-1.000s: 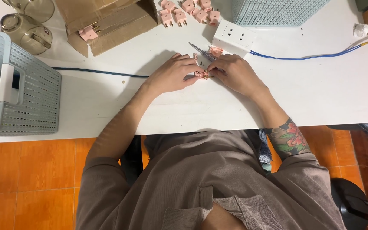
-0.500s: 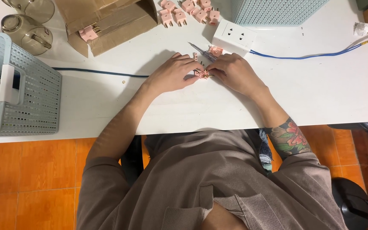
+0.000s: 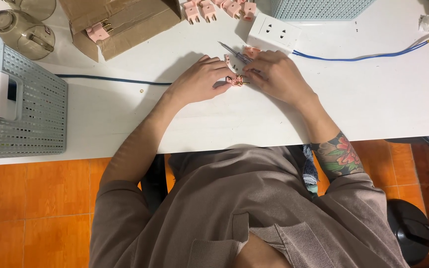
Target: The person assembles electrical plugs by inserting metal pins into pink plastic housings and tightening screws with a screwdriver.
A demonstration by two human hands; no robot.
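Note:
Both of my hands rest on the white table [image 3: 383, 99] and meet over a small pink plug part with brass pins [image 3: 238, 80]. My left hand [image 3: 199, 79] pinches it from the left. From the right, my right hand [image 3: 279, 74] closes on it with its fingertips. A thin screwdriver [image 3: 230, 49] lies just beyond my fingers, next to loose pink plug pieces [image 3: 250, 50].
A white socket block [image 3: 274, 33] with a blue cable [image 3: 373, 55] sits behind my right hand. Several pink plugs [image 3: 209, 9] lie at the far edge. A cardboard box [image 3: 120, 22] holds another plug. Grey baskets [image 3: 26, 99] and glass jars [image 3: 23, 32] stand left.

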